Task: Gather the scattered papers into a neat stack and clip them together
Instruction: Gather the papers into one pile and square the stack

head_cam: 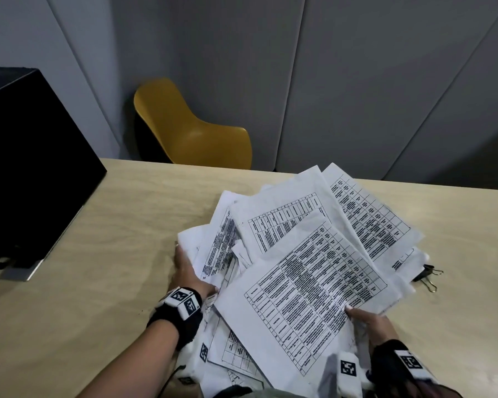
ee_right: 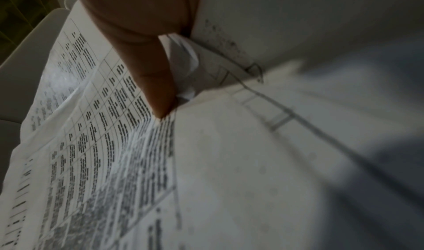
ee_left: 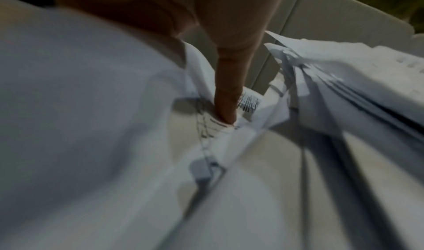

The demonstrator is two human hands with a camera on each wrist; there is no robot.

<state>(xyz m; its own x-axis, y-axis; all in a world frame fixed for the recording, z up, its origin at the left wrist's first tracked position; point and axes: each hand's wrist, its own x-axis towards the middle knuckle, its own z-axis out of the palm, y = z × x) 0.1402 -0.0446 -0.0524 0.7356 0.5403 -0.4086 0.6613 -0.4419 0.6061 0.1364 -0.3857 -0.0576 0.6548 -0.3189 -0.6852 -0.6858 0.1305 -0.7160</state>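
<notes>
A loose, fanned pile of white papers (head_cam: 314, 268) printed with tables is lifted off the wooden table (head_cam: 112, 225), its sheets at different angles. My left hand (head_cam: 189, 268) grips the pile's left edge. In the left wrist view its thumb (ee_left: 227, 94) presses on a sheet (ee_left: 69, 108), and its fingers are hidden underneath. My right hand (head_cam: 365, 318) holds the near right edge. Its thumb (ee_right: 156, 83) lies on top of the printed sheet (ee_right: 103, 145), with its fingers hidden below. A black binder clip (head_cam: 426, 272) lies on the table by the pile's right edge, partly under the sheets.
A dark monitor (head_cam: 26, 168) stands at the table's left. A yellow chair (head_cam: 190, 130) sits behind the far edge, in front of grey wall panels. More sheets hang from the pile toward my body at the near edge.
</notes>
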